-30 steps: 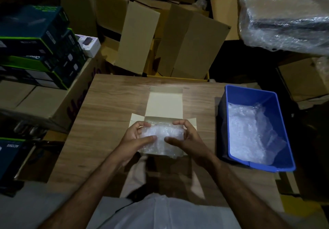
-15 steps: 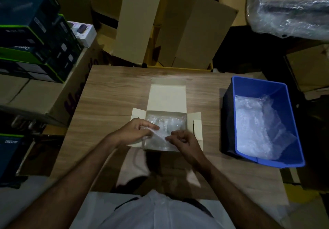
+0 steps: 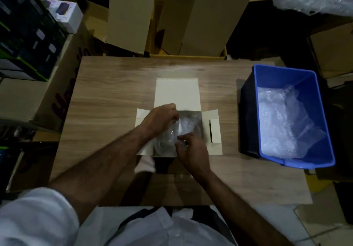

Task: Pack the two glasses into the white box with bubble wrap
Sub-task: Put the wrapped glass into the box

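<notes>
White box: it sits open on the wooden tabletop, its lid flap folded flat away from me and a side flap spread out to either side.
Bubble wrap: a clear bundle fills the inside of the white box; I cannot make out the glasses through it in this dim light.
My left hand: over the left part of the white box, fingers curled down and pinching the bubble wrap near the box's far left corner.
My right hand: at the near edge of the white box, fingers bent, fingertips pressing and pinching the wrap there.
Blue bin: to the right of the white box, well apart from it, at the tabletop's right edge, with more bubble wrap lying loose inside.
Cardboard cartons: beyond the white box, standing past the far edge of the tabletop.
Stacked retail boxes: far to the left of the white box, off the tabletop.
</notes>
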The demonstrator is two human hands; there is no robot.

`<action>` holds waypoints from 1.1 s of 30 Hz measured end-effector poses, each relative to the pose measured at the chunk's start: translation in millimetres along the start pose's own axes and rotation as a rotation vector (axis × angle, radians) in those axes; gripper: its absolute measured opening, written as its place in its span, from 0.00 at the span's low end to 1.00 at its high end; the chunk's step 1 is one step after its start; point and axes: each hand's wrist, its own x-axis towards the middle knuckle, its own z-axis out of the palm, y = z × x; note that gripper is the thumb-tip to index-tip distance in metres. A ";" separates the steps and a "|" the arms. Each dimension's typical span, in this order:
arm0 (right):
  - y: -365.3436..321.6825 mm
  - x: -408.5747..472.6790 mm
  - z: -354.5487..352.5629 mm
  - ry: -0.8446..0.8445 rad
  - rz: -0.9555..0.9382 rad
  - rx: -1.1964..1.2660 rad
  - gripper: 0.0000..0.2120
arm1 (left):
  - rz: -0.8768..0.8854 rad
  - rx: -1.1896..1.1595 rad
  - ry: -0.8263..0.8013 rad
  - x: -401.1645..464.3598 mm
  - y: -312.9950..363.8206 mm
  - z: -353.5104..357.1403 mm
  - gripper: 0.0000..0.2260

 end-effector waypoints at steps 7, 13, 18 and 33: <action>-3.4 2.6 1.1 -0.094 -0.055 -0.123 0.13 | 0.228 0.421 -0.043 -17.6 -4.1 4.4 0.10; -7.7 3.1 5.8 -0.057 -0.029 -0.219 0.09 | 0.200 0.437 -0.099 -24.6 -2.0 7.7 0.11; -10.0 6.8 5.9 -0.057 -0.049 -0.354 0.07 | 0.255 0.413 -0.105 -26.4 -8.1 6.2 0.20; 1.6 6.3 9.8 -0.171 -0.034 -0.366 0.11 | 0.241 0.424 -0.083 -30.5 -12.9 15.0 0.23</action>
